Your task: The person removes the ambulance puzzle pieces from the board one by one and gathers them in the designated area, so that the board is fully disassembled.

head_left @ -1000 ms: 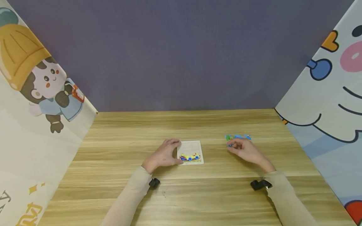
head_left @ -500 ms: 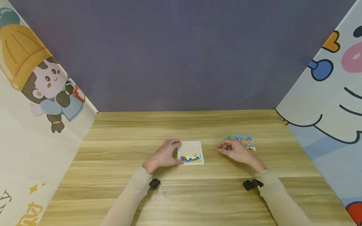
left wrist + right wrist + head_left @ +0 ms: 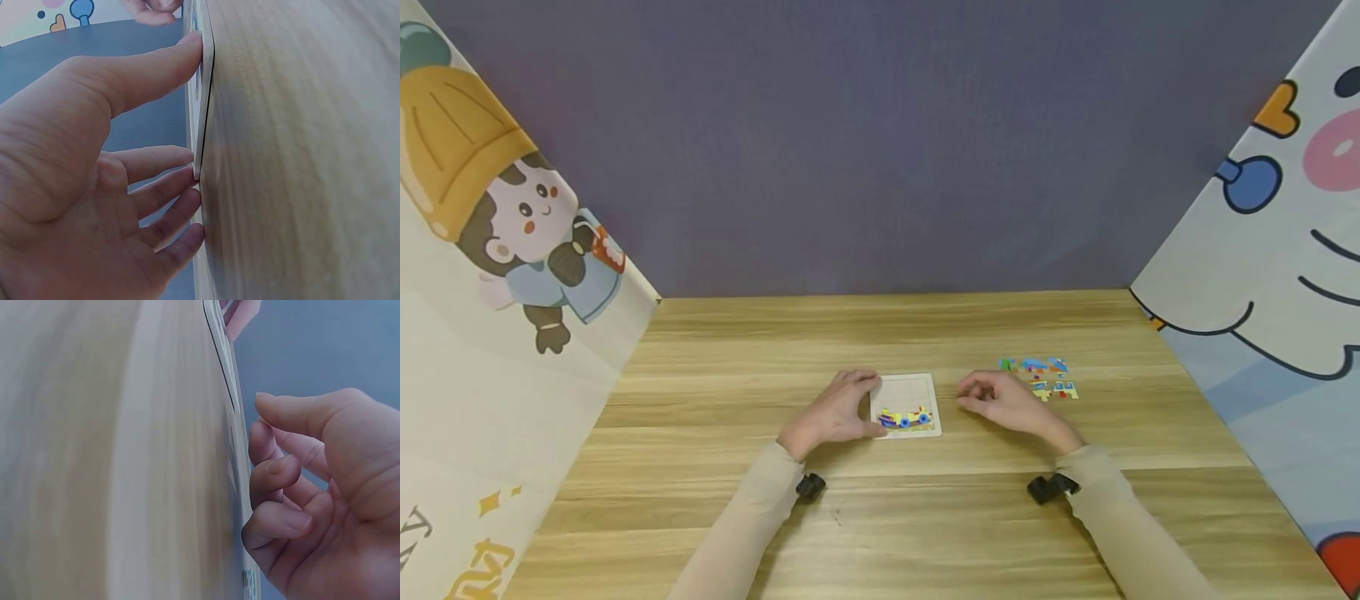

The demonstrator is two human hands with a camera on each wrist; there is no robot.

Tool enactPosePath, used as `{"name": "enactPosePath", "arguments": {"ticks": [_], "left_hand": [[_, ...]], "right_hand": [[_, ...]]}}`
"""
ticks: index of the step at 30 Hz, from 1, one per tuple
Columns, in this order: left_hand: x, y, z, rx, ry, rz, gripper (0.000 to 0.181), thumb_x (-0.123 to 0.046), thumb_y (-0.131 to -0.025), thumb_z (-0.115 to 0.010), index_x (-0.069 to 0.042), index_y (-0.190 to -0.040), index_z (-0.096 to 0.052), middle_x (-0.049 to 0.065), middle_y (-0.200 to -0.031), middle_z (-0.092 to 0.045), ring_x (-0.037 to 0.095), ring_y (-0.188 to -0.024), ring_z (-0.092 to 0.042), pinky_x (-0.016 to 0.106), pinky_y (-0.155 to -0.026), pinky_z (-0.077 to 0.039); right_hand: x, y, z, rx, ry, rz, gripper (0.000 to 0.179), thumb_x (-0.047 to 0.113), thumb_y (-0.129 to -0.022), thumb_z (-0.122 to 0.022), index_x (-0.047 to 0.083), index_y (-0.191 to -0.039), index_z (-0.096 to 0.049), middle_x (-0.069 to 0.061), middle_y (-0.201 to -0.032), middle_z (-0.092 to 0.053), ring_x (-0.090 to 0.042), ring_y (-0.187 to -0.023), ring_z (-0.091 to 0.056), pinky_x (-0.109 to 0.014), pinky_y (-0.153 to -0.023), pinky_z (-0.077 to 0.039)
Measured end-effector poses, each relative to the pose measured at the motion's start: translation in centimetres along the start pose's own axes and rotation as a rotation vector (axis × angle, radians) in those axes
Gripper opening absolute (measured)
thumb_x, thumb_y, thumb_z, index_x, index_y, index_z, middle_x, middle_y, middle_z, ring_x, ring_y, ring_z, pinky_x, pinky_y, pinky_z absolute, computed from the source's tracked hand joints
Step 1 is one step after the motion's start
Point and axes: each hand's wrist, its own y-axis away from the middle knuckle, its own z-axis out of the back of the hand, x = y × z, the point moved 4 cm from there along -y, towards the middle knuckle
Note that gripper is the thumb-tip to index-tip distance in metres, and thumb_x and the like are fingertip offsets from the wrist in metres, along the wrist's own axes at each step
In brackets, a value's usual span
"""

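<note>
A square white puzzle tray [image 3: 906, 388] lies flat on the table, with yellow and blue vehicle pieces [image 3: 905, 418] along its near side. My left hand [image 3: 835, 410] holds the tray's left side. Its thumb rests on the near-left part, while the forefinger touches the far-left corner. Right of the tray is my right hand [image 3: 1003, 402], just above the tabletop, fingers curled and thumb tip close to the forefinger. Whether a small piece sits between those fingertips is hidden. Beyond the right hand lie several loose puzzle pieces [image 3: 1064, 389], partly covered by it.
The wooden table [image 3: 760, 333] meets a dark blue-grey panel [image 3: 887, 150] at the back. Side panels with cartoon prints [image 3: 542, 217] stand at left and right. Each wrist wears a small black camera [image 3: 810, 487].
My right hand has moved left from the loose pieces towards the tray, uncovering yellow pieces behind it. The left hand and tray have stayed in place.
</note>
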Motion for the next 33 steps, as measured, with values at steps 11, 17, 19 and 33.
{"name": "enactPosePath", "arguments": {"ticks": [11, 17, 19, 33], "left_hand": [[0.0, 0.0, 0.1, -0.006, -0.003, 0.001, 0.089, -0.036, -0.088, -0.089, 0.000, -0.158, -0.047, 0.015, -0.168, -0.042, 0.038, -0.157, -0.035, 0.054, -0.130, -0.034], [0.0, -0.1, 0.1, -0.005, -0.001, 0.004, 0.089, -0.036, -0.088, -0.089, -0.001, -0.158, -0.048, 0.016, -0.168, -0.042, 0.039, -0.156, -0.036, 0.055, -0.129, -0.035], [0.0, -0.1, 0.1, 0.001, 0.000, 0.004, 0.089, -0.037, -0.088, -0.088, -0.001, -0.159, -0.047, 0.016, -0.169, -0.041, 0.039, -0.156, -0.035, 0.055, -0.129, -0.035], [-0.1, -0.1, 0.1, -0.001, -0.010, -0.002, 0.089, -0.038, -0.088, -0.088, -0.002, -0.159, -0.047, 0.014, -0.168, -0.043, 0.037, -0.156, -0.036, 0.054, -0.129, -0.036]], "right_hand": [[2.1, -1.3, -1.8, 0.031, 0.001, 0.033, 0.016, 0.021, -0.098, -0.078, 0.013, -0.112, -0.078, 0.005, -0.087, -0.071, -0.010, -0.071, -0.057, -0.023, -0.063, -0.047], [3.1, -1.8, -3.1, 0.074, -0.011, 0.046, 0.020, 0.022, -0.099, -0.076, 0.011, -0.116, -0.076, 0.004, -0.092, -0.076, -0.010, -0.076, -0.062, -0.023, -0.066, -0.049], [3.3, -1.9, -3.4, 0.088, -0.021, 0.066, 0.020, 0.022, -0.100, -0.074, 0.010, -0.116, -0.076, 0.003, -0.093, -0.077, -0.009, -0.076, -0.063, -0.024, -0.066, -0.051], [5.6, -2.8, -6.0, 0.157, -0.015, 0.118, 0.025, 0.023, -0.100, -0.075, 0.010, -0.121, -0.075, 0.004, -0.095, -0.077, -0.006, -0.075, -0.064, -0.023, -0.064, -0.054]]}}
